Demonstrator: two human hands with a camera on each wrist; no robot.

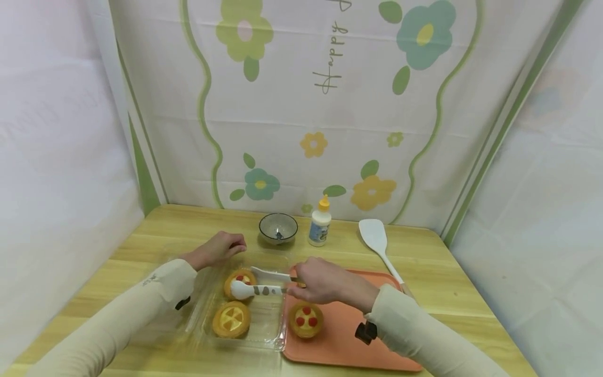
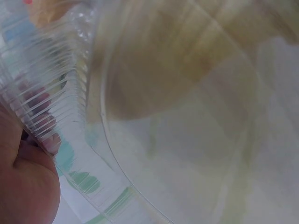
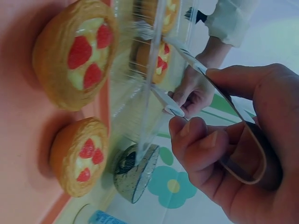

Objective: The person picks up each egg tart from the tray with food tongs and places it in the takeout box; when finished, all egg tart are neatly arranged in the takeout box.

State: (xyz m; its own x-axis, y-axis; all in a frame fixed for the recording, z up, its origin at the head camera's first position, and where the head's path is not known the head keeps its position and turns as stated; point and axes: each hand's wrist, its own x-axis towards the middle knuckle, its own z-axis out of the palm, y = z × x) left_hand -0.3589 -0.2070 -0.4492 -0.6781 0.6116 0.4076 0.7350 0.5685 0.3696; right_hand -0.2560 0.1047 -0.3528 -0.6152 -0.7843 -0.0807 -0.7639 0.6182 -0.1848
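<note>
My right hand [image 1: 322, 280] grips white-tipped tongs [image 1: 268, 290], also in the right wrist view, where the fingers [image 3: 201, 144] curl round the metal bend. The tongs' two tips lie on either side of a red-topped tart [image 1: 244, 278] in the clear plastic container [image 1: 266, 327]. A yellow-topped tart [image 1: 231, 320] sits nearer in the same container. At the container's far left, my left hand [image 1: 218, 250] has its fingers curled at the clear lid; in the left wrist view the hand [image 2: 30, 172] pinches its ridged edge [image 2: 39, 100].
The orange tray [image 1: 344, 335] on the right bears a red-topped tart [image 1: 306, 320] and another [image 3: 80, 156], clearest in the right wrist view. Behind stand a bowl [image 1: 278, 229] and a yellow-capped bottle [image 1: 320, 225]. A white spatula [image 1: 375, 236] leans on the tray's far right edge.
</note>
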